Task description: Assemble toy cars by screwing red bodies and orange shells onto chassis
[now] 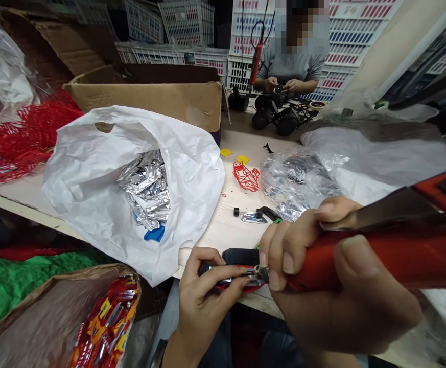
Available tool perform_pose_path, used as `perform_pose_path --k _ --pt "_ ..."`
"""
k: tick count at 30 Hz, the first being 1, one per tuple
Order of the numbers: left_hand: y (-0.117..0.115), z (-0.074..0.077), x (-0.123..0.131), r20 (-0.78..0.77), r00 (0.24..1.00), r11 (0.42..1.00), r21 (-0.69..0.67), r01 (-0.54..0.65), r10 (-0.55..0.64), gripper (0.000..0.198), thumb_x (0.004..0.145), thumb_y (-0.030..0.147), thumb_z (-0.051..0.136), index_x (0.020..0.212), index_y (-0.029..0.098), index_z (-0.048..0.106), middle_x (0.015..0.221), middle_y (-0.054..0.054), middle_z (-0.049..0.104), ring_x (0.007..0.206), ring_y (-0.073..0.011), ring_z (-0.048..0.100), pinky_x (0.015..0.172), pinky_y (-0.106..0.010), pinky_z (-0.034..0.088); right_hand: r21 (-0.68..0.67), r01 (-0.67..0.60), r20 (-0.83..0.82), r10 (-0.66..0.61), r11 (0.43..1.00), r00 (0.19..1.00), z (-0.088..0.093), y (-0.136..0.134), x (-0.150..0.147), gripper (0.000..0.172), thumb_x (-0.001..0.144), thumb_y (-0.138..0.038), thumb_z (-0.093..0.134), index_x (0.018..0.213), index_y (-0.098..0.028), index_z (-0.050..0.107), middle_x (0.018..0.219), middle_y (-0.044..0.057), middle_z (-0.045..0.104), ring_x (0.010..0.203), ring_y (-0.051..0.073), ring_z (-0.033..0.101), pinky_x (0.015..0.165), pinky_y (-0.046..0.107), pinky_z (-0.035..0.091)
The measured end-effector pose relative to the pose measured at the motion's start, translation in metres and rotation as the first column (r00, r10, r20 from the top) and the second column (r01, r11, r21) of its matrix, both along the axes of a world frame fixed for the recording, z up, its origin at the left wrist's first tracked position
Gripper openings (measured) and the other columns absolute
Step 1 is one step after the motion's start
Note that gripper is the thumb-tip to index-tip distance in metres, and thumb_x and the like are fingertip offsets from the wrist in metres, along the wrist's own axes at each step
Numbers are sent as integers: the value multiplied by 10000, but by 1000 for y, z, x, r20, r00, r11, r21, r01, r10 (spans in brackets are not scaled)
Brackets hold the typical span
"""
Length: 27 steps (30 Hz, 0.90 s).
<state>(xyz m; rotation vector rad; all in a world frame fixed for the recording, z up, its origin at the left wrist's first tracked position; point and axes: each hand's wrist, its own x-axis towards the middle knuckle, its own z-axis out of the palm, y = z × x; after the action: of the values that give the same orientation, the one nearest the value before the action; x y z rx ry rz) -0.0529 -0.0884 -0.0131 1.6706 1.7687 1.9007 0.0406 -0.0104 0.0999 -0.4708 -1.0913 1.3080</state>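
Note:
My left hand (203,301) grips a small black-and-red plastic toy car body (238,257) at the near table edge. My right hand (322,286) is wrapped around the thick handle of a red electric screwdriver (391,258). Its metal tip (261,274) meets the toy's near end, close to my left fingers. My fingers hide part of the toy. On the table just beyond lie a black plastic piece with a small silver part (254,217) and a red plastic frame (246,177).
A white bag of silver foil packets (92,189) sits left, before a cardboard box (142,97). Red plastic sprues lie far left. A clear bag (299,179) lies right. Packets fill a brown carton (62,322) at lower left. Beyond, a person (291,66) handles black wheeled toys before stacked crates.

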Motion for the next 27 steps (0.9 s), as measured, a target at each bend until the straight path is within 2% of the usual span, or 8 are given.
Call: perform_pose_path --k 5,12,17,23,25,27 --pt "1 0 -2 -18 1000 999 -32 -2 1 39 897 263 778 934 267 792 875 13 551 774 -128 601 692 -235 534 -39 60 -39 -62 997 997 1 -1 -2 128 846 -355 794 787 -262 730 445 -86 538 280 98 419 359 276 386" --pt "0 -7 -5 -30 999 998 -58 21 -23 96 878 245 799 970 266 784 913 17 559 798 -126 610 715 -240 528 -60 187 24 -186 980 982 7 2 1 223 889 -431 741 769 -264 656 415 -94 510 276 112 420 370 293 407" --pt "1 -5 -5 -34 999 999 -32 21 -22 43 895 230 779 933 250 778 903 19 550 799 -118 603 714 -228 524 -19 155 75 -153 988 985 5 5 2 221 846 -413 777 763 -264 635 422 -96 488 269 109 387 368 308 368" --pt "3 -4 -4 -57 998 999 -33 20 -22 30 905 243 772 935 239 771 909 21 542 798 -108 598 721 -216 522 23 131 3 -131 991 991 -7 7 2 144 794 -320 805 823 -246 685 462 -91 510 285 97 389 352 292 347" --pt "4 -3 -3 -57 998 1000 -12 17 -18 18 912 245 764 917 227 764 898 26 543 796 -100 596 724 -202 518 28 54 12 -54 998 998 -10 9 4 161 800 -322 814 836 -244 677 477 -88 525 295 100 404 348 287 350" --pt "5 -2 -3 -55 998 1000 -4 14 -15 23 921 240 752 907 223 756 893 28 543 807 -97 597 734 -192 517 62 -36 91 31 997 995 -13 12 5 174 842 -366 783 866 -259 649 487 -95 516 301 105 410 342 279 346"
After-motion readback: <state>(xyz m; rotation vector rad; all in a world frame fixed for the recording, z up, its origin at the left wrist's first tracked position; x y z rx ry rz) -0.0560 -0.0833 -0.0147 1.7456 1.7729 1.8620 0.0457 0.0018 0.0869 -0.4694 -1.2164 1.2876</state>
